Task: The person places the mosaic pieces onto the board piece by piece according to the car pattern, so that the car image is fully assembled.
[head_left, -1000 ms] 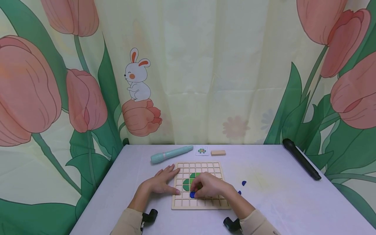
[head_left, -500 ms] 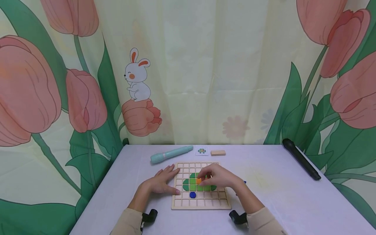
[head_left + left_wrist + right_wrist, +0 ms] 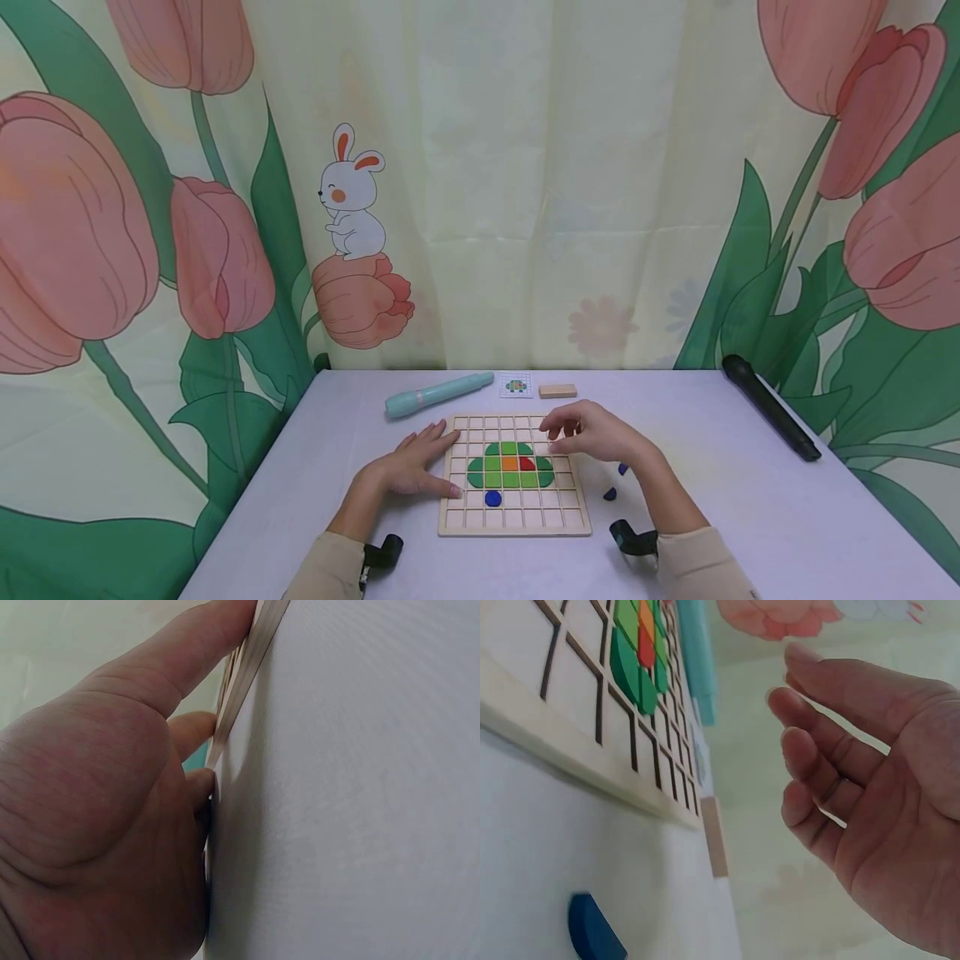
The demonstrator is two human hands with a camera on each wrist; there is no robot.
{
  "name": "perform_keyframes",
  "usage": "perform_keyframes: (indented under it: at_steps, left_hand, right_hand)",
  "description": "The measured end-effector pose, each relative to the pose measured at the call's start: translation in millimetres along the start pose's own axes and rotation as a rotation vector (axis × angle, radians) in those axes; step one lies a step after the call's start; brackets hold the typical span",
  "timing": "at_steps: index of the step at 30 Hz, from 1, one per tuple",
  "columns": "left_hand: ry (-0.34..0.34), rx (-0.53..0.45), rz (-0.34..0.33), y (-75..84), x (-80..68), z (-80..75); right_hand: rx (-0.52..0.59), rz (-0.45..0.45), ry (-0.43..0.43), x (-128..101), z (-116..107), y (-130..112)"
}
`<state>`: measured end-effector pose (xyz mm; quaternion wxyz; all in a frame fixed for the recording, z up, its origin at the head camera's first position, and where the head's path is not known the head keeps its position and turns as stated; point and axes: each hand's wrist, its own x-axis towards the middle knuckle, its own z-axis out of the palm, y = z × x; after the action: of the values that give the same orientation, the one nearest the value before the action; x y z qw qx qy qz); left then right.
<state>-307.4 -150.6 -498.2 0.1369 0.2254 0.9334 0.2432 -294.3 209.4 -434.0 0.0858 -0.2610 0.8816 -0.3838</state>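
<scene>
A wooden grid board (image 3: 513, 533) lies flat on the white table. Green pieces (image 3: 492, 479) form a rounded patch on it, with an orange square (image 3: 510, 463) and a red piece (image 3: 527, 463) inside. Below them sits a blue round shape (image 3: 492, 498). My left hand (image 3: 411, 465) rests spread at the board's left edge; its thumb (image 3: 195, 656) reaches onto the frame in the left wrist view. Over the board's upper right side hovers my right hand (image 3: 596, 429), fingers loosely bent. The right wrist view shows nothing between those fingers (image 3: 840, 757).
Two small blue pieces (image 3: 623, 469) (image 3: 592, 930) lie right of the board. Behind it are a teal pen-shaped object (image 3: 438, 394), a pattern card (image 3: 516, 385) and a small wooden block (image 3: 557, 391). A black rod (image 3: 771, 408) lies at the table's right edge.
My right hand has gone from the blue shape to the orange and red pieces, then up and right, away from them. My left hand stays in place.
</scene>
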Motion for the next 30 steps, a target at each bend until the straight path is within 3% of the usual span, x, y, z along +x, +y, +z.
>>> perform_keyframes:
  at_steps: [7, 23, 30]
  left_hand:
    - [-0.011, -0.011, 0.002, -0.2, -0.7, -0.9]
    - [-0.017, -0.008, -0.005, 0.1, -0.1, -1.8]
    - [-0.014, -0.006, -0.010, -0.4, 1.2, -1.7]
  right_hand:
    - [-0.035, 0.076, 0.020, -10.5, -17.3, 17.5]
    - [-0.026, 0.128, -0.030, -28.3, -38.5, 40.7]
    - [-0.060, 0.317, -0.011, -34.3, -37.9, 44.9]
